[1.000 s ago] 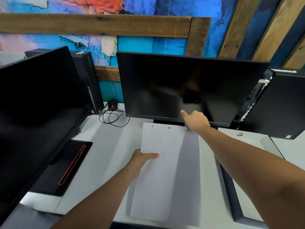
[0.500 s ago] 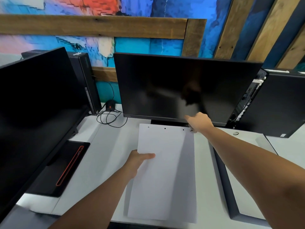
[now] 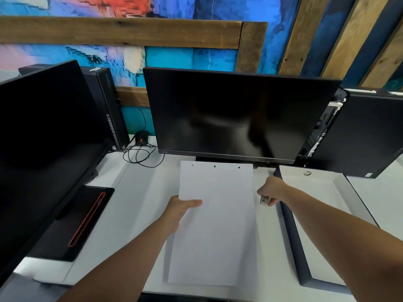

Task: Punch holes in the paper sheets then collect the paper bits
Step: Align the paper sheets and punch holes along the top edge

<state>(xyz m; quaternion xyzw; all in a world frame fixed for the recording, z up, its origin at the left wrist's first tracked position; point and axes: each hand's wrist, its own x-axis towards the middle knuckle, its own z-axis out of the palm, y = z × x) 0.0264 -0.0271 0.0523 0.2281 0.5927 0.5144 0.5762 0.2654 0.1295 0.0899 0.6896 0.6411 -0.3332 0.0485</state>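
Note:
A white paper sheet (image 3: 218,225) is held slightly above the white desk (image 3: 139,203) in front of the middle monitor. Three punched holes run along its far edge. My left hand (image 3: 181,209) pinches its left edge, thumb on top. My right hand (image 3: 271,191) is just off the sheet's right edge, closed around a small metal hole punch (image 3: 263,200) whose tip sticks out below the fingers. I see no loose paper bits.
A dark monitor (image 3: 235,118) stands right behind the sheet, another monitor (image 3: 43,144) at left and a black computer case (image 3: 370,136) at right. A shallow white tray with a dark rim (image 3: 292,236) lies at right. A black mouse with coiled cable (image 3: 141,147) sits behind.
My right hand has pulled back from the sheet's far right corner toward me with the punch. A third hole now shows at the far edge. My left hand kept its hold.

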